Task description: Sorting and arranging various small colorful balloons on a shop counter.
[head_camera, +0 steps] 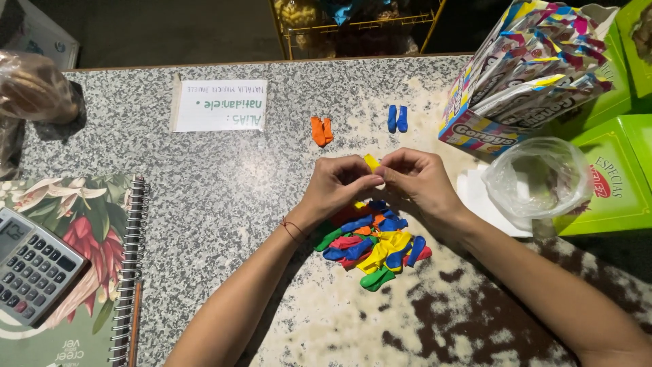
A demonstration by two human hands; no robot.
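My left hand [337, 183] and my right hand [415, 178] meet above the granite counter [224, 204], both pinching a small yellow balloon [371, 162] between the fingertips. Just below my hands lies a pile of uninflated balloons [372, 243] in red, blue, yellow, green and orange. Farther back on the counter lie two orange balloons [322, 130] side by side and two blue balloons [397, 118] side by side.
A flowered spiral notebook [95, 231] with a grey calculator [34, 275] on it lies at the left. A white paper note [221, 105] lies at the back. At the right stand a colourful box of packets [523, 68], a clear plastic bag [540, 180] and green boxes [611, 177].
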